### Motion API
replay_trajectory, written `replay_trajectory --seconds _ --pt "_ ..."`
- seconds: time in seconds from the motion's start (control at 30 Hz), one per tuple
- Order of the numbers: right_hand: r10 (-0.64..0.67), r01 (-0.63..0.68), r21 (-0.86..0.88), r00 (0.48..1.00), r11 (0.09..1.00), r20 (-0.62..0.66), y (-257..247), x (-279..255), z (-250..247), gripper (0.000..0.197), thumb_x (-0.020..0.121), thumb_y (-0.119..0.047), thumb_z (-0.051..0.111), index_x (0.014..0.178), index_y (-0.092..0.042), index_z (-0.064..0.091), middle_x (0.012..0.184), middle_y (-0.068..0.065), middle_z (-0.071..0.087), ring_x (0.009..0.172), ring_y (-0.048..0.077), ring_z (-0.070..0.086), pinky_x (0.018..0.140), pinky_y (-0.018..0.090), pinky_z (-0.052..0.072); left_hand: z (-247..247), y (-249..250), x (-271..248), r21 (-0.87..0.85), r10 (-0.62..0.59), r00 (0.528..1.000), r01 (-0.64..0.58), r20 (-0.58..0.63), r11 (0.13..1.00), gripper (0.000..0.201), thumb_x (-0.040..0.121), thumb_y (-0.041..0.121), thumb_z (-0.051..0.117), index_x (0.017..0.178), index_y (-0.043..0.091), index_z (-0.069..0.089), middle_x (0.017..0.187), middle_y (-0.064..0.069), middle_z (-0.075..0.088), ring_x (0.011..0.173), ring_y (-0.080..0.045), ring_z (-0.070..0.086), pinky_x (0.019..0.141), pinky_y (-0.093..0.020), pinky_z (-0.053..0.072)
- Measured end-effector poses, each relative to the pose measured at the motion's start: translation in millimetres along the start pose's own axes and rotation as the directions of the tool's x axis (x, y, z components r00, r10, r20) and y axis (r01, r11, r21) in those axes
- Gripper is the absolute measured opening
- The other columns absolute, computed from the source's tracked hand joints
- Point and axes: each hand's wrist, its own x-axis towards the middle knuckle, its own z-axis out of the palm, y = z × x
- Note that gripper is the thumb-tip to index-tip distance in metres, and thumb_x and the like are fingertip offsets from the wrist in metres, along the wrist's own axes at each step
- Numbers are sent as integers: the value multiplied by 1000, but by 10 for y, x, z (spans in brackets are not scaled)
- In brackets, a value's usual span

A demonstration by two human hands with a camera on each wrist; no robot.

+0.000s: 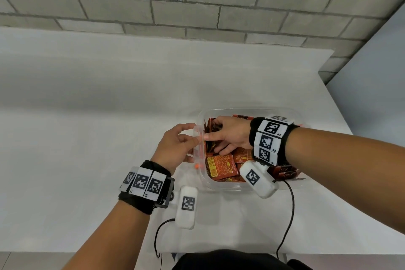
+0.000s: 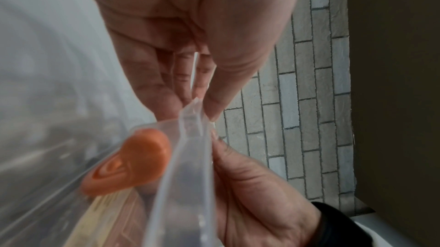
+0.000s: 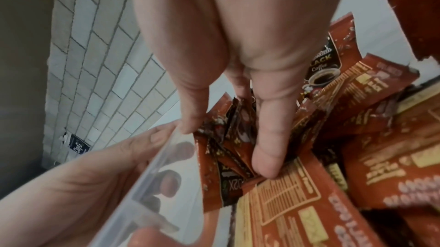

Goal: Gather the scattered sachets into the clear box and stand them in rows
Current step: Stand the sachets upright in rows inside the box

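The clear box stands on the white table, right of centre. My left hand grips its left rim flap, thumb on top and fingers outside, just above an orange latch. My right hand is inside the box at the left wall. A bunch of upright red-brown sachets is pinched between its thumb and forefinger. More sachets lie flat and jumbled across the box floor. Dark sachets sit by the front right rim, partly hidden under my right wrist.
The white table runs back to a grey brick wall, and its right edge is close to the box. Black cables hang from both wrist cameras over the front edge.
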Motion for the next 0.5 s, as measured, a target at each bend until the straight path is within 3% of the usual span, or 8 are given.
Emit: replay_trajectory --seconds 0.1,0.2,0.4,0.5 --pt "-7 6 -32 999 999 -35 -1 33 10 39 90 -17 64 124 -16 45 125 17 57 103 33 63 90 44 53 -6 2 6 0 0 1000 0 6 1000 27 88 10 68 106 28 59 88 -14 71 66 -21 67 52 -29 50" --pt "-9 6 -50 999 999 -46 1 59 19 34 92 -18 63 120 -19 44 126 18 56 103 34 63 89 45 54 -6 -8 16 -6 -2 1000 2 8 1000 28 88 8 67 106 28 60 87 -14 70 66 -21 66 52 -29 50" --pt "-4 3 -17 1000 1000 -9 -2 59 3 49 92 -24 61 135 -17 38 130 20 54 109 37 60 90 48 53 -11 -17 28 -27 -6 1000 6 12 1000 27 87 8 67 107 26 60 84 -12 70 66 -22 66 51 -28 49" --pt "-33 29 -87 999 996 -37 -9 53 13 46 94 -26 58 134 -15 39 126 19 56 105 35 63 88 48 54 -15 -20 30 -35 -8 1000 9 13 999 27 88 8 67 108 24 60 85 -13 69 66 -22 66 49 -27 49"
